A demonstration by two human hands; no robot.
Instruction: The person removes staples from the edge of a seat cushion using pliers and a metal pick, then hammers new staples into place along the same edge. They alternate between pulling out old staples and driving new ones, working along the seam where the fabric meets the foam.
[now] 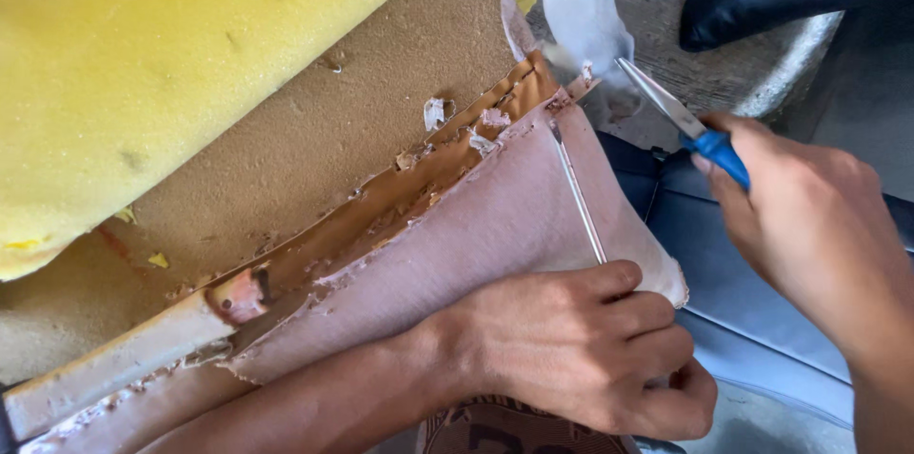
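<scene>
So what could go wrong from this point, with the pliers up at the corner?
The pliers in the right hand bite at the torn corner; a slip could swing them toward the left hand gripping the pinkish cover. Pulling harder may rip the cover further. Glue scraps along the frame edge might snag it.

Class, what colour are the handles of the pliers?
Blue, seen in the head view: pliers in the right hand.

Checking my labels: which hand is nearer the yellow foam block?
Left. The left hand grips the pinkish fabric flap below the yellow foam block; the right hand, holding pliers, is farther right.
</scene>
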